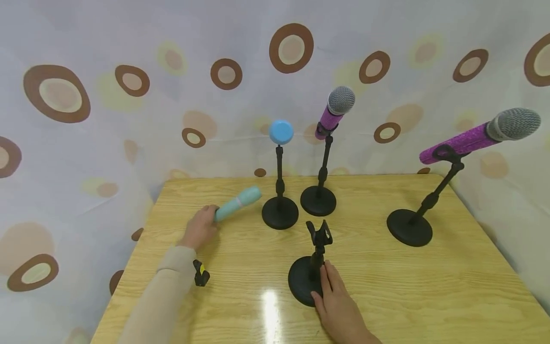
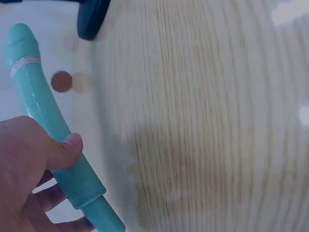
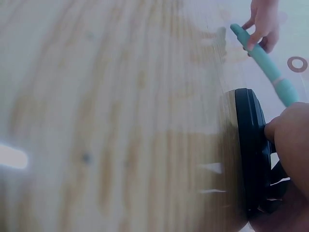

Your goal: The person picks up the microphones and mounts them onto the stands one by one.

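A teal microphone (image 1: 237, 203) slants up to the right in my left hand (image 1: 202, 228), which grips its lower body. The left wrist view shows the thumb across the microphone (image 2: 46, 104), with fingers curled behind it. A short black microphone stand (image 1: 302, 279) with an open clip on top stands upright near the table's front. My right hand (image 1: 341, 306) holds this stand low down, thumb at the base's rim and fingers beside the post. Seen from the right wrist, the stand's round base (image 3: 251, 150) is edge-on, and part of the grip is hidden.
Behind stand a stand with a light blue round top (image 1: 281, 132) and one bearing a purple microphone (image 1: 331, 117). Another purple microphone (image 1: 461, 142) is on a stand at the right. A loose black clip (image 1: 200, 274) lies by the left forearm on the wooden table (image 1: 240, 296).
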Demonstrator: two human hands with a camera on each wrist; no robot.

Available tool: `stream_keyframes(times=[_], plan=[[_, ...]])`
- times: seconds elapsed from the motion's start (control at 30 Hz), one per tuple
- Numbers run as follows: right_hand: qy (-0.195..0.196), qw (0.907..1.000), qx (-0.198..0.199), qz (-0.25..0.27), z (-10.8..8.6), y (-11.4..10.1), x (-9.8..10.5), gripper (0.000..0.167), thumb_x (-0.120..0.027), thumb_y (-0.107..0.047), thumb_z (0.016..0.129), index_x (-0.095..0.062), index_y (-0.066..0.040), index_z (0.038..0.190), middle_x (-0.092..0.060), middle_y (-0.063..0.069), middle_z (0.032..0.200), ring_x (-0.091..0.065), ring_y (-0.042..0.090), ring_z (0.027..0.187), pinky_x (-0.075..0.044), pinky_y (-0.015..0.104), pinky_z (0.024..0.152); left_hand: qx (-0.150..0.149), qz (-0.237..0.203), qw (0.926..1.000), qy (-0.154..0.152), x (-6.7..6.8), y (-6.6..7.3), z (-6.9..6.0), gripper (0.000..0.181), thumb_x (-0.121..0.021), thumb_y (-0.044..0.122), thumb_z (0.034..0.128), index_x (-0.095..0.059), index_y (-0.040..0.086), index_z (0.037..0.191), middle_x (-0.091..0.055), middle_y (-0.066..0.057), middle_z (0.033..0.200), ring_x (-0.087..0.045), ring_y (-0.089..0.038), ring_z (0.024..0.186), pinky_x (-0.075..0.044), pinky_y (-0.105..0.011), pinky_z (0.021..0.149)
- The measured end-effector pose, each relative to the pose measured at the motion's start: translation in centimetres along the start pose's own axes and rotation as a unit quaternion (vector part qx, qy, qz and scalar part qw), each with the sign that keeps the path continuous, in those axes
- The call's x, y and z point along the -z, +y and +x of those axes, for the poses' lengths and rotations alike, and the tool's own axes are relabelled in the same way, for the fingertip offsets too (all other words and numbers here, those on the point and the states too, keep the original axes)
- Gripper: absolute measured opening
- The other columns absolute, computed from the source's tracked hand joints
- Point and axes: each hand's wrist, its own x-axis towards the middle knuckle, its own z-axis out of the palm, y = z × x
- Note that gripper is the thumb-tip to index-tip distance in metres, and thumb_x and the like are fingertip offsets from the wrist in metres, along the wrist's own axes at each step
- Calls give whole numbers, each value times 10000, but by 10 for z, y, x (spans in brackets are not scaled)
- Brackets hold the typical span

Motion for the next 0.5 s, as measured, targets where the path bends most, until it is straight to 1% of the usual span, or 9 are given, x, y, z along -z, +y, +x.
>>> stream_keyframes(times=[0.17, 0.23, 0.33, 0.5], plan=[[34, 10000, 15, 1, 0, 1, -1, 630, -592, -272, 997, -388, 113, 1453, -280, 270, 1568, -341, 413, 1440, -440, 507, 1074, 10, -507, 9985, -222, -1, 15, -9, 417, -649, -4, 909, -531, -26, 1308, -615, -217, 1255, -595, -385, 1190, -481, -544, 1015], [30, 10000, 19, 11, 0, 1, -1, 630, -592, -270, 997, -388, 114, 1452, -281, 273, 1567, -343, 416, 1438, -438, 510, 1075, 47, -733, 9967, -347, -2, 22, -13, 407, -618, 1, 929, -521, -18, 1324, -599, -206, 1287, -578, -378, 1218, -466, -545, 1035], [22, 10000, 28, 28, 0, 1, -1, 629, -592, -267, 997, -386, 114, 1454, -278, 276, 1567, -344, 420, 1437, -438, 514, 1075, 41, -1018, 9938, -445, -4, 32, -18, 406, -600, -1, 938, -518, 0, 1336, -589, -188, 1304, -567, -367, 1233, -456, -541, 1050], [12, 10000, 44, 30, 1, 1, -1, 630, -589, -267, 998, -381, 111, 1458, -274, 273, 1569, -339, 414, 1441, -430, 513, 1084, 54, -1416, 9887, -496, -7, 50, -23, 411, -635, 15, 928, -524, 13, 1324, -595, -158, 1287, -571, -336, 1221, -460, -525, 1048]])
